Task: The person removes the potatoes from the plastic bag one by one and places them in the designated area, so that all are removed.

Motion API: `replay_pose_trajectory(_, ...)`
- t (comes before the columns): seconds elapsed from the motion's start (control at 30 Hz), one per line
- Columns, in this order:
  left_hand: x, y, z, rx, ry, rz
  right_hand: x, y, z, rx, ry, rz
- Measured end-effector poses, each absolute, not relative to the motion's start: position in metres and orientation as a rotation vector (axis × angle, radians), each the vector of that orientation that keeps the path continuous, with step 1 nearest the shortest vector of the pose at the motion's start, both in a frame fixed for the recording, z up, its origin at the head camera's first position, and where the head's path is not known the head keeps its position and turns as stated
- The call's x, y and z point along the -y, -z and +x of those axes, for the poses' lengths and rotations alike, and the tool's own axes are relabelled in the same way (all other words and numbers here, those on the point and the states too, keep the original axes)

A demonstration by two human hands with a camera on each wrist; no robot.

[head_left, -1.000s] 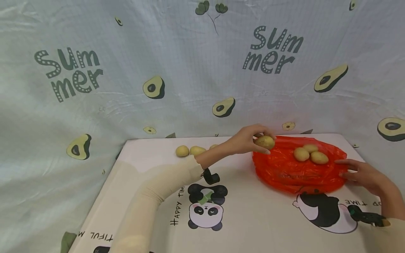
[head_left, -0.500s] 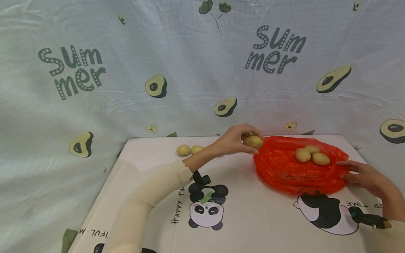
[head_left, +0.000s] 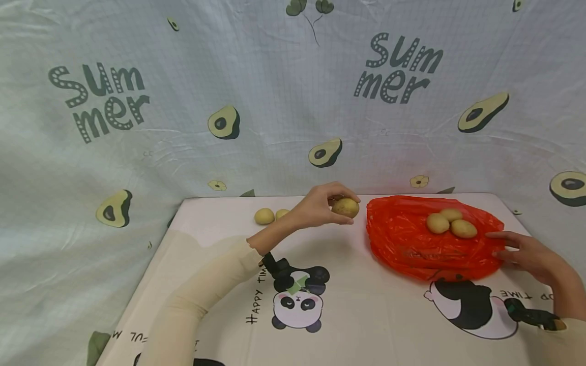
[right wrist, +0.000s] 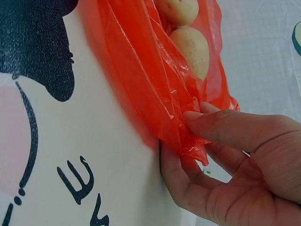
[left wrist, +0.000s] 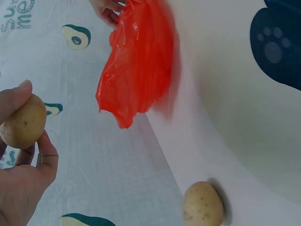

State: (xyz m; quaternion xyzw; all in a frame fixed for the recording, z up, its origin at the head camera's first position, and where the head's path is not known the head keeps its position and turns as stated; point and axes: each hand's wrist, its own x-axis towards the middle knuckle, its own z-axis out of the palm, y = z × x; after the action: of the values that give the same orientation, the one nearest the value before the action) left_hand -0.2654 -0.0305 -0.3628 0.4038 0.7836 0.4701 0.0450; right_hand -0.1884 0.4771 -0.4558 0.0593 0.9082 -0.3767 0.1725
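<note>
Between thumb and fingers, my left hand (head_left: 318, 206) holds a potato (head_left: 345, 208) above the table, to the left of a red plastic bag (head_left: 398, 239). The left wrist view shows this potato (left wrist: 24, 123) pinched at its sides. Three potatoes (head_left: 464, 229) lie together on the bag's red plastic. At the bag's right edge, my right hand (head_left: 533, 255) pinches the plastic; in the right wrist view the thumb and fingers (right wrist: 221, 127) grip its gathered edge (right wrist: 193, 146). Other potatoes (head_left: 264, 216) sit at the back left of the table, partly hidden behind my left arm.
The white table (head_left: 366, 315) carries printed panda pictures and lettering. Behind its back edge hangs a pale curtain (head_left: 274, 101) printed with avocados. One loose potato (left wrist: 203, 205) rests near the table edge in the left wrist view.
My left hand has moved left with the potato, from over the bag's left edge to beside it. The right hand stays at the bag's right edge.
</note>
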Motion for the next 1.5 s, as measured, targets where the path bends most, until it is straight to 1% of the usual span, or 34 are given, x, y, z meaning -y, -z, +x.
replay_pose_trajectory(0.33, 0.061, 0.373, -0.262, -2.402, -1.450, 1.152, -0.481, 0.458, -0.188, -2.577, 1.082, 0.163)
replay_pose_trajectory(0.6, 0.091, 0.380, -0.257, -2.382, -1.430, 1.027, -0.477, 0.459, -0.188, -2.596, 1.064, 0.161)
replay_pose_trajectory(0.83, 0.120, 0.388, -0.254, -2.422, -1.455, 0.805, -0.475, 0.456, -0.187, -2.590, 1.053, 0.166)
replay_pose_trajectory(0.97, 0.138, 0.395, -0.255, -2.436, -1.479, 0.720, -0.474, 0.454, -0.188, -2.591, 1.048, 0.166)
replay_pose_trajectory(1.2, 0.160, 0.406, -0.255, -2.457, -1.491, 0.663, -0.473, 0.450, -0.188, -2.597, 1.042, 0.144)
replay_pose_trajectory(1.5, 0.167, 0.409, -0.254, -2.460, -1.500, 0.652, -0.471, 0.451, -0.185, -2.615, 1.045, 0.161)
